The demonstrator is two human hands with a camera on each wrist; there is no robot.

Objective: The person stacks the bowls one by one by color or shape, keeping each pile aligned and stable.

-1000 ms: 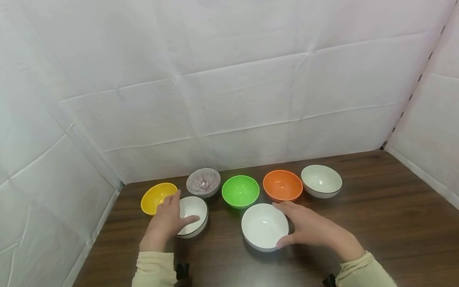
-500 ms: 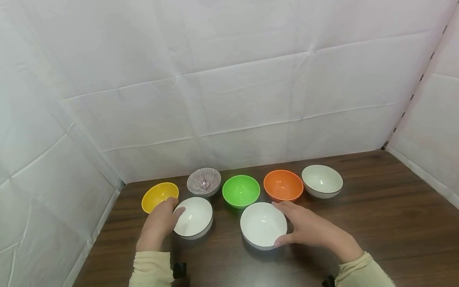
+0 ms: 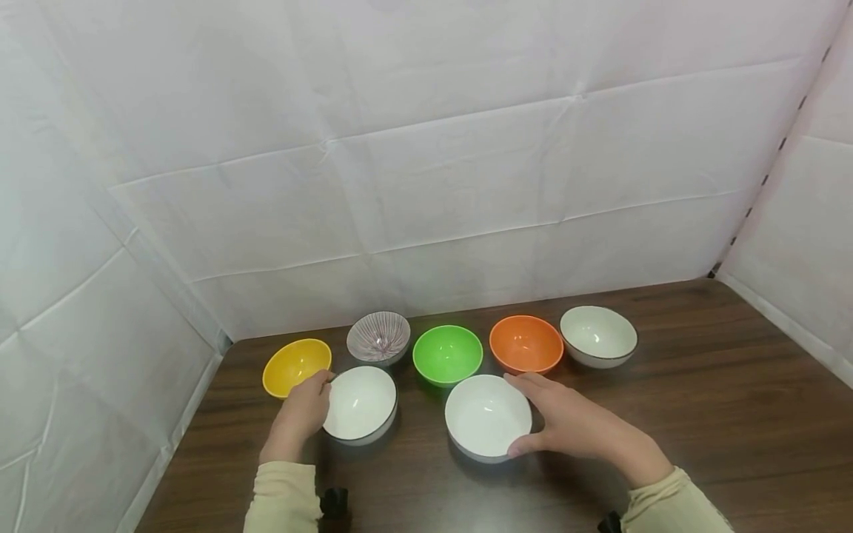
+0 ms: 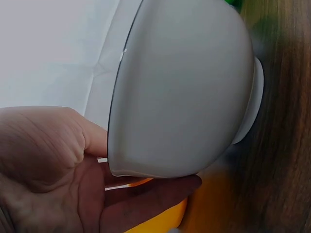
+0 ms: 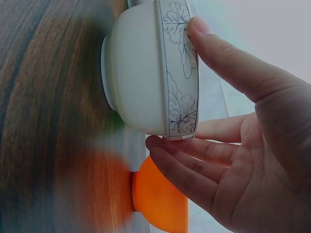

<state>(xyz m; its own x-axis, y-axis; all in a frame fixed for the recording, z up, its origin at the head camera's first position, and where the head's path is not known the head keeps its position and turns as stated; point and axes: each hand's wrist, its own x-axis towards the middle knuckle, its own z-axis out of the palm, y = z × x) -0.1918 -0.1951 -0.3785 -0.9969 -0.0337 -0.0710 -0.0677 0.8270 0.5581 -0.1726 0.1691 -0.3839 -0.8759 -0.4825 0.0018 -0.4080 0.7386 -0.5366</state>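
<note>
A white bowl with a dark rim stands at the front left. My left hand holds it by its left side, and in the left wrist view the thumb reaches over the rim while fingers lie against the outer wall. To its right is a second white bowl, which has a leaf-patterned band outside. My right hand grips this bowl's right side, thumb at the near rim and fingers at the far side. Both bowls look upright, their feet close to the table.
Behind stands a row of bowls: yellow, striped, green, orange and white with a dark rim. The wooden table meets white sheeting at the back and sides.
My left hand has drawn its thumb from over the bowl's inside to the left rim, and that bowl sits slightly further right. The right-hand bowl has shifted a little left and away.
</note>
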